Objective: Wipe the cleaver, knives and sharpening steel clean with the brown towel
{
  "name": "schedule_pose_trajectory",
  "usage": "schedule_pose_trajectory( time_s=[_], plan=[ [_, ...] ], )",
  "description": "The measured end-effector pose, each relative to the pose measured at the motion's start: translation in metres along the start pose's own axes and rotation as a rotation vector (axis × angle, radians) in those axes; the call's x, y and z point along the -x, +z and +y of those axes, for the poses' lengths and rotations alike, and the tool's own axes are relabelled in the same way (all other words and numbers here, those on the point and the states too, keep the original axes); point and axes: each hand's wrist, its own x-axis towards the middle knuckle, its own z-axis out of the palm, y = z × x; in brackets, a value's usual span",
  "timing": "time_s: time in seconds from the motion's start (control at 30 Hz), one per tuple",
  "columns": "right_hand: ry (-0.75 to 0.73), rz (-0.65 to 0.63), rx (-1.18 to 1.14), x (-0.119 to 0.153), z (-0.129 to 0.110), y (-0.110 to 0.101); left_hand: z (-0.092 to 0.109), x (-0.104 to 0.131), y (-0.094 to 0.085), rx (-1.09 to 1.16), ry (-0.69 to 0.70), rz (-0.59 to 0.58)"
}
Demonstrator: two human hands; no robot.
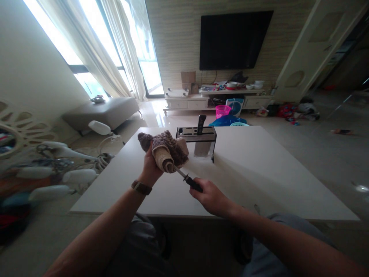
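A brown and beige cloth point(170, 149) is bunched and rolled in my left hand point(152, 164), whose fingers are wrapped round it. My right hand point(210, 194) grips the black handle of a honing steel point(184, 177). The steel's metal rod runs up and left to the cloth, and its far end is hidden there. Behind the cloth a metal knife block point(198, 140) stands upright on the white table point(250, 165). One black-handled knife point(201, 124) is in a slot of its top.
Beyond the table is a low TV cabinet point(187, 103) with bowls and boxes on it. A pink basket point(222, 111) and a blue item point(223, 120) lie on the floor before it. At the left, a lamp with white shades point(79, 176) stands beside the table's edge.
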Motion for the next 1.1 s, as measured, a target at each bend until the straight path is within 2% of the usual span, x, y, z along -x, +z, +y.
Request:
schedule_pose_trajectory(
  time_s=[0.2, 0.43, 0.57, 0.87, 1.1],
  plan=[
    [0.004, 0.003, -0.018, 0.004, -0.006, -0.004, 0.007, -0.003, -0.003, 0.011, 0.033, -0.039],
    [-0.001, 0.029, 0.033, 0.007, 0.012, -0.007, -0.007, 0.007, -0.001, -0.011, -0.089, -0.012],
    [-0.012, 0.025, 0.057, 0.008, 0.015, -0.005, -0.010, 0.009, 0.000, -0.013, -0.115, -0.022],
    [-0.030, -0.007, 0.084, 0.005, 0.019, 0.006, -0.006, 0.011, 0.003, -0.009, -0.090, -0.022],
    [-0.025, -0.031, 0.095, 0.005, 0.021, 0.008, -0.002, 0.015, 0.004, -0.021, -0.069, -0.018]
  ],
)
